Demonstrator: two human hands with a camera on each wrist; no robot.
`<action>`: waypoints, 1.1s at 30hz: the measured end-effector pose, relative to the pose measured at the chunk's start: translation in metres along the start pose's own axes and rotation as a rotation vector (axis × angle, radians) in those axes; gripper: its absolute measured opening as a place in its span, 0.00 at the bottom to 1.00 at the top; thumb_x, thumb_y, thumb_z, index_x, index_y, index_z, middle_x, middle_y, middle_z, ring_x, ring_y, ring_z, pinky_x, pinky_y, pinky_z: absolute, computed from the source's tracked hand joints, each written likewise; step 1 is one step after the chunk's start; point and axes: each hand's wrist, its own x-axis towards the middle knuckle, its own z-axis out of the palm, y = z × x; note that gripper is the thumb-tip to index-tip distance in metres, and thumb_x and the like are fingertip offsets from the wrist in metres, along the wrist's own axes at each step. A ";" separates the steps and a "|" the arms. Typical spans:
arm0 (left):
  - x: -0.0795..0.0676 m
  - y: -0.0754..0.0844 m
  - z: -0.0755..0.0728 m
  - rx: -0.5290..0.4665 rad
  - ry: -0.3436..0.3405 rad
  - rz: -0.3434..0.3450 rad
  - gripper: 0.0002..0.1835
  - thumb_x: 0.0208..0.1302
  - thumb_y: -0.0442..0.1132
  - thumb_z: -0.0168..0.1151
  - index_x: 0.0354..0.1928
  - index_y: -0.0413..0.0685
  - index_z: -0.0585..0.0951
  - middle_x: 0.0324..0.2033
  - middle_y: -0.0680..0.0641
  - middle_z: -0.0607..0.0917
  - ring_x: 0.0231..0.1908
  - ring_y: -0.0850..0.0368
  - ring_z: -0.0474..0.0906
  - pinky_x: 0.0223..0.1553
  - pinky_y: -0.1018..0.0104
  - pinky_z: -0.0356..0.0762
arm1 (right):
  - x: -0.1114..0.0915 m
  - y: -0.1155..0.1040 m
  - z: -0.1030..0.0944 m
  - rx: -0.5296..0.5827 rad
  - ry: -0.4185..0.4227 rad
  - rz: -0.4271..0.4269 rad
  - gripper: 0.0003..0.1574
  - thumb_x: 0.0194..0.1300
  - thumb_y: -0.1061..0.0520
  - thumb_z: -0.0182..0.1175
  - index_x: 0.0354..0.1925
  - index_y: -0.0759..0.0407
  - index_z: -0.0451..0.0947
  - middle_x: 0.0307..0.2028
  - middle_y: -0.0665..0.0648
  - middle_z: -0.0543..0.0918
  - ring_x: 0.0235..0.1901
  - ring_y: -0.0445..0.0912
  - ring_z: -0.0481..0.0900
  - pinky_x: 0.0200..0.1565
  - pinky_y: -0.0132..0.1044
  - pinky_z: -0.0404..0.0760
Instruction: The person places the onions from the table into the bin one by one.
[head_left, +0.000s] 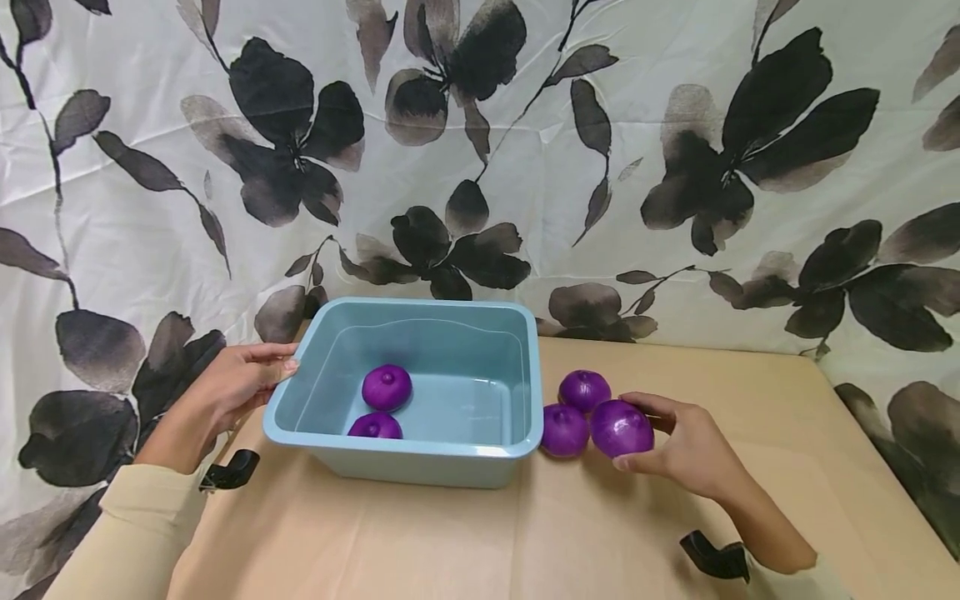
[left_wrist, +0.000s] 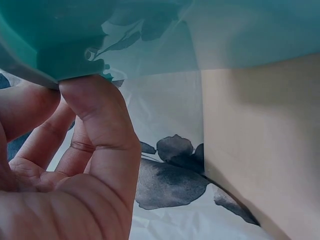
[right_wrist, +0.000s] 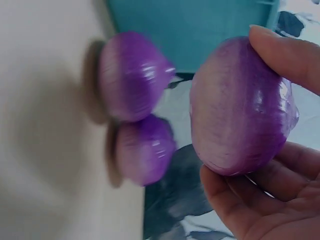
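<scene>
Purple onion [head_left: 622,427]: I grasp it at the right of the bin [head_left: 420,468], right hand [head_left: 678,446] curled with thumb and fingers on opposite sides. The left hand [head_left: 240,387] pinches the bin's left rim between thumb and forefinger. In the head view the held onion overlaps the front loose onion [head_left: 564,431] and the rear loose onion [head_left: 584,390]; the right wrist view separates it from both and shows those two side by side on the counter [head_left: 420,542]. Only the head view shows the bin's contents: the rear binned onion [head_left: 386,387] and the front binned onion [head_left: 376,426], both toward the left, with bare bin floor to their right. The left wrist view details the pinch at the rim and shows the counter's edge, with floral cloth [head_left: 547,208] beyond it. Edges and room: the bin's left end is near the counter's left edge; the front loose onion is just beside the bin's right wall, contact not discernible; bare counter extends in front of the bin and to the right of my right hand.
</scene>
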 end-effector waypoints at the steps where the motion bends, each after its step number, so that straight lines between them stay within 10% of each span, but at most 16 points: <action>1: -0.001 -0.001 -0.001 0.004 0.002 0.001 0.35 0.75 0.39 0.62 0.77 0.32 0.63 0.38 0.67 0.85 0.39 0.69 0.84 0.42 0.71 0.87 | 0.001 -0.004 -0.001 0.005 -0.003 -0.007 0.53 0.43 0.46 0.87 0.66 0.59 0.79 0.62 0.65 0.84 0.56 0.65 0.85 0.45 0.28 0.83; 24: 0.000 -0.002 -0.003 -0.047 -0.009 0.011 0.36 0.74 0.38 0.64 0.76 0.30 0.63 0.36 0.67 0.86 0.38 0.71 0.84 0.41 0.72 0.86 | 0.014 -0.085 -0.016 0.078 -0.043 -0.159 0.51 0.40 0.50 0.89 0.63 0.58 0.81 0.58 0.58 0.87 0.55 0.54 0.86 0.54 0.21 0.80; 33: 0.000 -0.001 -0.003 -0.050 -0.011 0.016 0.35 0.74 0.37 0.63 0.76 0.28 0.64 0.36 0.67 0.86 0.38 0.71 0.84 0.41 0.72 0.86 | 0.034 -0.110 -0.017 0.067 -0.093 -0.135 0.53 0.39 0.47 0.88 0.64 0.55 0.81 0.59 0.58 0.86 0.58 0.56 0.86 0.59 0.48 0.85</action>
